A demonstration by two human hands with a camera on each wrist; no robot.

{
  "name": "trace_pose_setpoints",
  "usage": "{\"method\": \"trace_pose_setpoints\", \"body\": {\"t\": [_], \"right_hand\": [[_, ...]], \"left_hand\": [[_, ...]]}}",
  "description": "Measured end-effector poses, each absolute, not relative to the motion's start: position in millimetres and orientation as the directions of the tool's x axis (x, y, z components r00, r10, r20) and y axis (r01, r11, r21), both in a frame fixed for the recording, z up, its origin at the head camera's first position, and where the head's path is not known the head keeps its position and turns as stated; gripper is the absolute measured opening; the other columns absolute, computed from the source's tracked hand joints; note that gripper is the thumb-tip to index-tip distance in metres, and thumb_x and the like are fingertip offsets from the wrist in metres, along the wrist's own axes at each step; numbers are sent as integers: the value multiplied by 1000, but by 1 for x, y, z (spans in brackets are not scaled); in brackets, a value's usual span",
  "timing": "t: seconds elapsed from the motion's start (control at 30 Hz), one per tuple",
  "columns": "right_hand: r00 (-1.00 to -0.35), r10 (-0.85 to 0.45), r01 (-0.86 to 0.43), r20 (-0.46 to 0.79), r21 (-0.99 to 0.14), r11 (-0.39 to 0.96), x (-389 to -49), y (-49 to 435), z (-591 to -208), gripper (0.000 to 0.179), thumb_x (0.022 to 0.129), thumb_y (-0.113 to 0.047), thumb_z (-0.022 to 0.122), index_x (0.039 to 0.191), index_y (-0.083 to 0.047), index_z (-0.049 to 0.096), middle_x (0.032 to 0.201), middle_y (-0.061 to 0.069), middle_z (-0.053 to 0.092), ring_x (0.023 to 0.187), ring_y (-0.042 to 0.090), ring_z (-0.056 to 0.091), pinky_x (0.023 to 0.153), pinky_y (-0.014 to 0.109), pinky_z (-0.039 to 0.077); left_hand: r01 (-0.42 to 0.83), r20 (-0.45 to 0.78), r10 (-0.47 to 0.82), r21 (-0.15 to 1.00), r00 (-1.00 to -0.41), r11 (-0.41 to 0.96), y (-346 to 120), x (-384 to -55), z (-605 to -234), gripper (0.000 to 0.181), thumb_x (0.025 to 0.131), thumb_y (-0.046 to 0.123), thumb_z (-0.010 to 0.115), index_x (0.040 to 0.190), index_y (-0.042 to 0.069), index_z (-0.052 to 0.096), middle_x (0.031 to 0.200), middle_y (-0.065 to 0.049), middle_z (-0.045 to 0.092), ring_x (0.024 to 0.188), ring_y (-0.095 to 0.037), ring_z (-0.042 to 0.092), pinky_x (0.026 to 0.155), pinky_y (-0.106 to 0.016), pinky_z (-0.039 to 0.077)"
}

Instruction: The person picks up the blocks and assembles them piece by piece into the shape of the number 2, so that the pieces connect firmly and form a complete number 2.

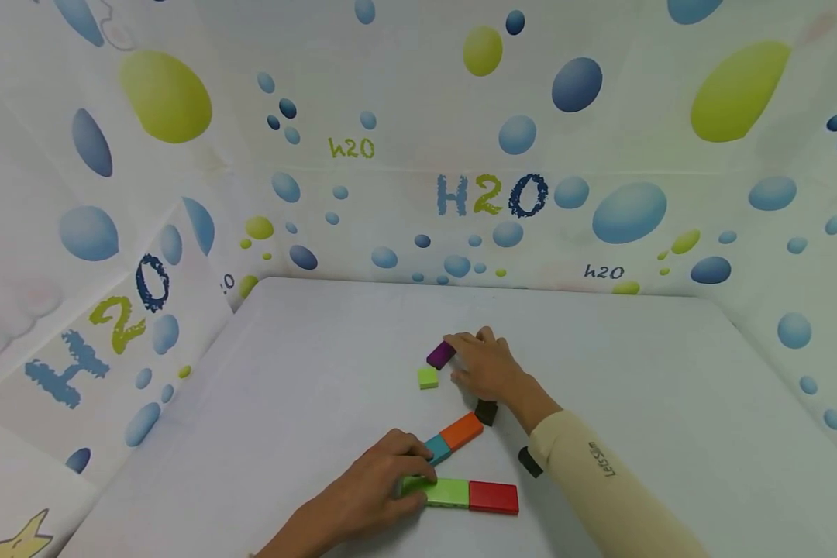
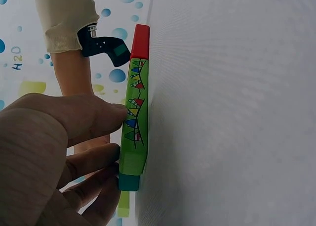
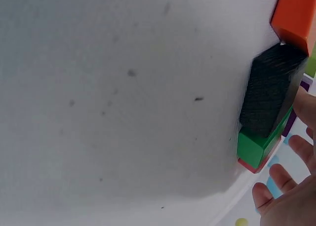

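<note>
My left hand [image 1: 380,484] pinches a light green block [image 1: 449,493] between thumb and fingers; another finger lies by a teal block [image 1: 437,449]. In the left wrist view, little printed flags run along the green block's side [image 2: 136,107]. A red block [image 1: 494,497] continues its row; an orange block [image 1: 463,431] abuts the teal one. Farther out, my right hand [image 1: 491,368] touches the end of a purple block [image 1: 441,355] with a fingertip, its other fingers loosely spread. The right wrist view shows a black block [image 3: 269,90] before a green block [image 3: 254,147].
A small lime block [image 1: 428,378] lies just below the purple one. A black device [image 1: 530,463] sits at the right sleeve [image 1: 610,480]. The white tabletop [image 1: 307,349] meets a wall sheet [image 1: 404,85] printed with blue and green drops.
</note>
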State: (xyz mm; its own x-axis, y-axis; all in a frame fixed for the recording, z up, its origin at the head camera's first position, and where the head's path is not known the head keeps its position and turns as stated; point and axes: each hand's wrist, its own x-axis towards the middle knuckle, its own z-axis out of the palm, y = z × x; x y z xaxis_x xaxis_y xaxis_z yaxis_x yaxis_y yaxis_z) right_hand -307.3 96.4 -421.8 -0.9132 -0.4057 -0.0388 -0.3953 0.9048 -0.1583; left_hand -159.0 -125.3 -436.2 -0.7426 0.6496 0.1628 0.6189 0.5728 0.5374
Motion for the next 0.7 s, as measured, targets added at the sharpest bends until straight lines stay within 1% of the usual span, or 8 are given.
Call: {"method": "trace_pose_setpoints", "body": {"t": [0.1, 0.23, 0.4, 0.6, 0.7], "right_hand": [[-911, -410, -399, -39, -158, 903, -308, 96, -424, 61, 99, -34, 65, 155, -22, 43, 155, -1, 47, 124, 31, 40, 99, 49, 41], [-911, -411, -399, -37, -170, 901, -307, 94, -425, 56, 101, -29, 62, 154, -26, 44, 157, -3, 45, 130, 35, 36, 99, 53, 36], [-917, -396, -385, -49, -150, 911, -307, 90, -425, 53, 103, -26, 58, 154, -30, 44, 160, -6, 41, 136, 36, 31, 99, 54, 33], [-920, -389, -381, -40, -134, 915, -311, 89, -430, 50, 102, -23, 58, 151, -29, 49, 156, -6, 45, 135, 36, 31, 100, 54, 34], [-923, -384, -377, -33, -121, 918, -312, 88, -431, 50, 102, -21, 59, 150, -27, 50, 153, -5, 47, 134, 35, 32, 101, 53, 35]], "left_hand": [[624, 166, 653, 534, -739, 570, -125, -160, -436, 16, 88, 15, 77, 101, 24, 78, 118, 7, 63, 110, -8, 52, 96, -26, 52], [619, 154, 655, 536, -740, 574, -124, -160, -435, 16, 89, 15, 77, 102, 23, 78, 119, 7, 64, 111, -8, 52, 96, -26, 51], [603, 129, 652, 544, -747, 584, -124, -161, -434, 16, 89, 16, 77, 103, 23, 78, 119, 6, 64, 111, -8, 52, 96, -27, 51], [619, 154, 655, 538, -740, 573, -126, -161, -436, 15, 88, 15, 77, 101, 23, 78, 118, 6, 64, 110, -8, 52, 95, -26, 51], [618, 157, 653, 539, -741, 572, -126, -160, -436, 15, 88, 15, 77, 101, 23, 78, 118, 6, 64, 110, -8, 52, 95, -26, 52]]}}
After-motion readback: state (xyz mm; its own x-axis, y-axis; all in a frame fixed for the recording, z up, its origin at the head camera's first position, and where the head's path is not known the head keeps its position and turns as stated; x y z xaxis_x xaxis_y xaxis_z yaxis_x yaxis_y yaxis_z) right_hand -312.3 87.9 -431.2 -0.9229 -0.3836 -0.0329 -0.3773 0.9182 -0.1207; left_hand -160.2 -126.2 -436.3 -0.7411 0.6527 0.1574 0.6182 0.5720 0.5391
